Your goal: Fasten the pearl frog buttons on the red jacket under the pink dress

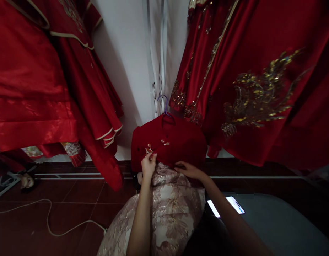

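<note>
A small red jacket [168, 144] with gold button ornaments lies on a hanger [164, 106] across a pale brocade garment [170, 209] on my lap. My left hand [148, 165] is closed in a pinch on the jacket's lower edge, just below a gold ornament [149, 149]. My right hand [188, 170] lies with fingers stretched flat along the jacket's hem, touching the fabric where it meets the brocade.
Red embroidered gowns hang at the left [33, 89] and right [260, 81] against a white wall [127, 53]. A lit phone [228, 206] rests on a grey surface [281, 224] at my right. A white cable [47, 217] runs over the dark tiled floor.
</note>
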The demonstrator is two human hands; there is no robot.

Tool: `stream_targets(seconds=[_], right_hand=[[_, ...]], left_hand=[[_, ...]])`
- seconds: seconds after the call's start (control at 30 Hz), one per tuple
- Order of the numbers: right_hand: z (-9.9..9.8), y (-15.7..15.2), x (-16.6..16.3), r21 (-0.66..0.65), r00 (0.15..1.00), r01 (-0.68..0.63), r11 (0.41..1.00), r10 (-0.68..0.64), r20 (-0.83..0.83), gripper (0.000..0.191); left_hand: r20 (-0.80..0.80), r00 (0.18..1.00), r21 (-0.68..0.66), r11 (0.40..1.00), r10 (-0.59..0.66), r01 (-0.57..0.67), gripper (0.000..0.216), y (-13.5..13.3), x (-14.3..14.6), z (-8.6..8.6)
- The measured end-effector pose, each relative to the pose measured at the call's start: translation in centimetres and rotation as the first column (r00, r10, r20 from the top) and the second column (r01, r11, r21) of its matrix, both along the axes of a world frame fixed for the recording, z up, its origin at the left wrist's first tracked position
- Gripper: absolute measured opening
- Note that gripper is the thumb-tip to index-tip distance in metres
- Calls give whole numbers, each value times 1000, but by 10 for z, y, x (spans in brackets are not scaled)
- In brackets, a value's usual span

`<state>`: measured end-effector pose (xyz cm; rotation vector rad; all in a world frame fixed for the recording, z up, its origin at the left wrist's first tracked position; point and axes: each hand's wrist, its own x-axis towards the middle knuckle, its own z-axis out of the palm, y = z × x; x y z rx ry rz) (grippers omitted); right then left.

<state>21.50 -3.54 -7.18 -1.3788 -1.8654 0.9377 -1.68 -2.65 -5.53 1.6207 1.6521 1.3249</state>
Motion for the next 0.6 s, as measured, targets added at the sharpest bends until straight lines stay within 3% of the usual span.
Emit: stream_targets(seconds=[0.07,0.2,0.3,0.4,0.5,0.6], right_hand=[[-7,6,-9,90,995,91,992,-94,34,30],[2,10,-32,142,978,188,972,-198,62,30],[23,2,-57,176,994,94,980,-101,34,19],[40,-3,-85,244,997,9,970,8,-71,22],[40,2,-106,282,978,155,947,-107,-178,39],[28,10,-117,296,952,253,921,-181,-249,36]], left_hand=[[23,998,15,998,64,-65,41,-2,-7,-2],[92,995,2,1000,29,-30,39,-5,-7,-10],[193,980,58,998,-49,39,36,-6,-6,-9],[272,951,110,986,-150,125,33,-8,-7,-1],[324,922,103,976,-214,191,33,-10,-8,5],[335,916,101,975,-220,198,34,-10,-6,4]])
